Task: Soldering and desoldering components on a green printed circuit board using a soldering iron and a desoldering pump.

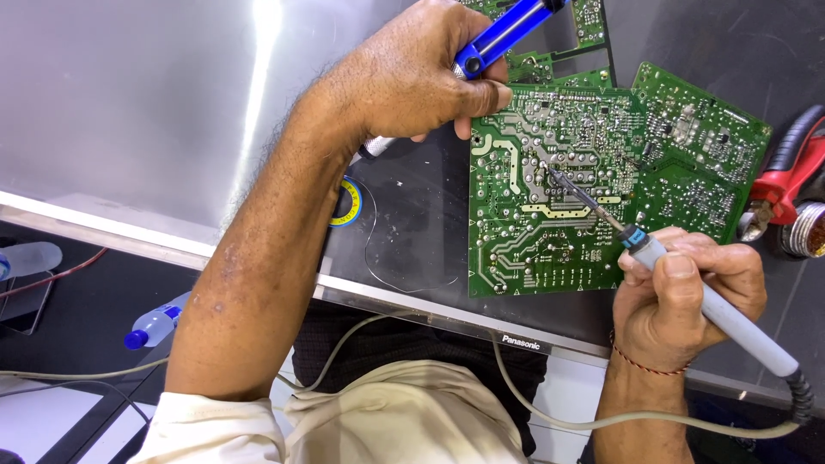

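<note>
While on board (550,189), iron (687,283).

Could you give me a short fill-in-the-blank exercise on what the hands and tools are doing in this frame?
1. The right hand holds a soldering iron whose tip touches the ____ circuit board.
2. The left hand grips a desoldering pump with a ____ body.
3. A small spool of solder wire lies to the ____ of the board in the picture.
4. Pliers with red handles lie past the board's ____ edge in the picture.

Missing words: green; blue; left; right
</note>
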